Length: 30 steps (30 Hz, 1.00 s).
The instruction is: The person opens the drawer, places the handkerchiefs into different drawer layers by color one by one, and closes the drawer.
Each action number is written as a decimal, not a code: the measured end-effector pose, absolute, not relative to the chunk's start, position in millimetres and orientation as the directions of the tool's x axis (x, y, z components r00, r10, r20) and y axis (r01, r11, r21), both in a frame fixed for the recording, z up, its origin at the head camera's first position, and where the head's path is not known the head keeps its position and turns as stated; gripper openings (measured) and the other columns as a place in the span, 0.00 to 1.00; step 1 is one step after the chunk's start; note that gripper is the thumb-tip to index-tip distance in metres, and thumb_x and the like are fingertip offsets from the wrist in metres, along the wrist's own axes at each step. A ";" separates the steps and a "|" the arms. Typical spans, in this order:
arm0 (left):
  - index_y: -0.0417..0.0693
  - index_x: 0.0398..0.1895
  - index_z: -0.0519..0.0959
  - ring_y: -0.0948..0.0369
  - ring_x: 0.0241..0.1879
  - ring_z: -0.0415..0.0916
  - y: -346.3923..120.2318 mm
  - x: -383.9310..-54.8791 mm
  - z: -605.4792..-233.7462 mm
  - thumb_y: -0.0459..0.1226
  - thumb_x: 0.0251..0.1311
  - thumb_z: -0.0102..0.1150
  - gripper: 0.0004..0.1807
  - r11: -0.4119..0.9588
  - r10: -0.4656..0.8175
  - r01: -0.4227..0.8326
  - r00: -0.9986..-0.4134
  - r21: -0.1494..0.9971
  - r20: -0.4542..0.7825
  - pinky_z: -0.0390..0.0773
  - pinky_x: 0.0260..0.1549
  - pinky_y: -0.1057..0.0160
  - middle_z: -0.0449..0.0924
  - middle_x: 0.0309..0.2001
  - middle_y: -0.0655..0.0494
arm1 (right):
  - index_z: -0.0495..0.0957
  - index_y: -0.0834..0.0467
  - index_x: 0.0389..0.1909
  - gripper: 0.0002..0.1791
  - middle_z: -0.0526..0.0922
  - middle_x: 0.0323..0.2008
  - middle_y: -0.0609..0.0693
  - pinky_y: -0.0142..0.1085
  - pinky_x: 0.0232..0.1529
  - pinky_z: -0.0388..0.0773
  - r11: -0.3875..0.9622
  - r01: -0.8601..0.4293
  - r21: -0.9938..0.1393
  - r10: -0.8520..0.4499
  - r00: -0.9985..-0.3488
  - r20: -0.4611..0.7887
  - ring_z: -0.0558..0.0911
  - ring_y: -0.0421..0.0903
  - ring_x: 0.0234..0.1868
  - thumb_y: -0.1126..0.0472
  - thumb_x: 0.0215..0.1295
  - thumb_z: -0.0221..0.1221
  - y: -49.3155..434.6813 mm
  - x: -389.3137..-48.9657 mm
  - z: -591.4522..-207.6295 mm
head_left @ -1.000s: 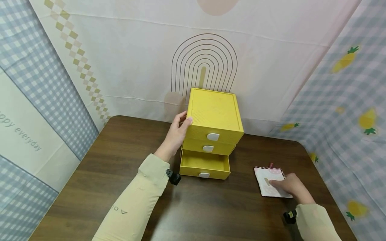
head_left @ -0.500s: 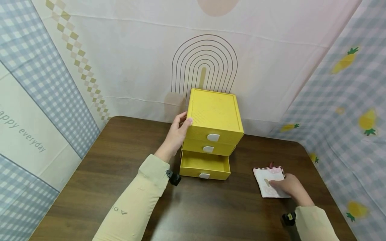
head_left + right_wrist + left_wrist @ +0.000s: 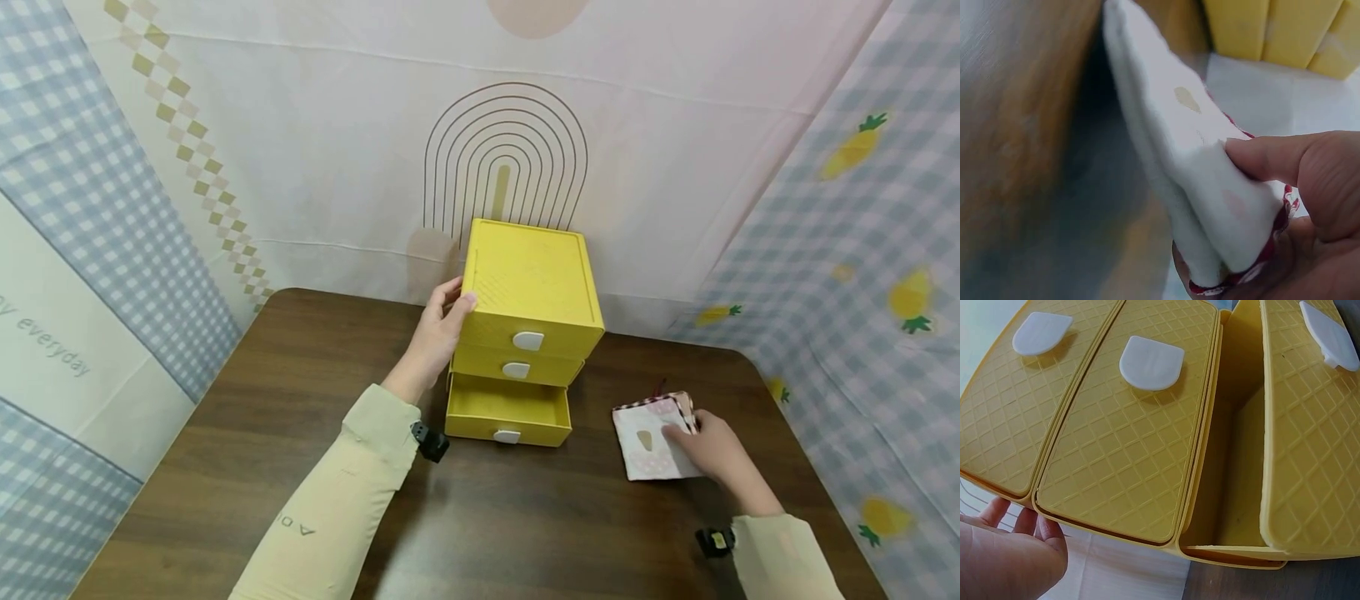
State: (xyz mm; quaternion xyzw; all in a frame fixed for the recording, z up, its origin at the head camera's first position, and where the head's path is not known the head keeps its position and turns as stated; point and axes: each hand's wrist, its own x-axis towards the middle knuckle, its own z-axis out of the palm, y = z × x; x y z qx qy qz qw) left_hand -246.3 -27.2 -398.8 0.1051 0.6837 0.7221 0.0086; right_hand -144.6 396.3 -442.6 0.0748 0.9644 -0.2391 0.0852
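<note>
A yellow drawer unit (image 3: 534, 271) stands at the back of the table, its bottom drawer (image 3: 510, 408) pulled out and the upper two in. My left hand (image 3: 431, 342) rests against its left side, thumb at the top front corner; the left wrist view shows the fingers (image 3: 1025, 522) touching the side wall. To the right, my right hand (image 3: 716, 450) holds a folded white cloth (image 3: 651, 446) with a checked edge and a small loop. In the right wrist view the thumb (image 3: 1266, 159) presses on the cloth (image 3: 1179, 144), with fingers beneath it, and the cloth appears lifted off the table.
The brown wooden table (image 3: 510, 525) extends in front of the drawers. A patterned curtain (image 3: 337, 167) hangs close behind the table, and blue checked fabric (image 3: 847, 292) lines the right side. The open drawer juts toward me with a white handle (image 3: 506, 437).
My right hand has picked up the cloth and moved it slightly left and away from me; its far edge now tilts and shows more layers. The left hand and drawers stay put.
</note>
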 end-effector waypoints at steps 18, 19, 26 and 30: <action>0.56 0.72 0.58 0.58 0.60 0.62 -27.9 -245.6 -398.2 0.57 0.67 0.49 0.33 -0.069 0.158 0.151 -0.974 0.986 0.161 0.63 0.61 0.55 0.62 0.65 0.57 | 0.62 0.65 0.67 0.37 0.75 0.54 0.65 0.46 0.45 0.72 0.809 0.051 -0.586 0.013 -0.998 -0.068 0.75 0.54 0.47 0.42 0.69 0.53 342.9 -133.1 -392.0; 0.57 0.72 0.58 0.57 0.60 0.62 -28.0 -245.5 -398.1 0.57 0.67 0.49 0.33 -0.071 0.159 0.153 -0.974 0.986 0.163 0.63 0.61 0.55 0.62 0.65 0.57 | 0.62 0.63 0.67 0.36 0.76 0.52 0.63 0.44 0.43 0.73 0.805 0.036 -0.592 0.001 -0.998 -0.059 0.76 0.52 0.44 0.42 0.69 0.54 340.9 -132.4 -390.8; 0.57 0.72 0.58 0.58 0.61 0.62 -27.3 -244.9 -397.9 0.57 0.67 0.49 0.34 -0.060 0.159 0.150 -0.974 0.987 0.158 0.63 0.61 0.56 0.62 0.65 0.57 | 0.65 0.59 0.66 0.31 0.79 0.48 0.57 0.36 0.40 0.75 0.773 -0.055 -0.633 -0.076 -0.997 -0.007 0.78 0.46 0.39 0.46 0.68 0.57 330.6 -129.0 -388.5; 0.58 0.72 0.58 0.58 0.60 0.62 -27.1 -244.5 -397.4 0.58 0.67 0.49 0.34 -0.052 0.154 0.146 -0.976 0.988 0.152 0.63 0.61 0.55 0.62 0.64 0.57 | 0.66 0.58 0.65 0.29 0.79 0.46 0.57 0.36 0.35 0.77 0.712 -0.089 -0.696 -0.131 -0.991 -0.007 0.80 0.45 0.34 0.49 0.68 0.58 325.8 -127.8 -387.2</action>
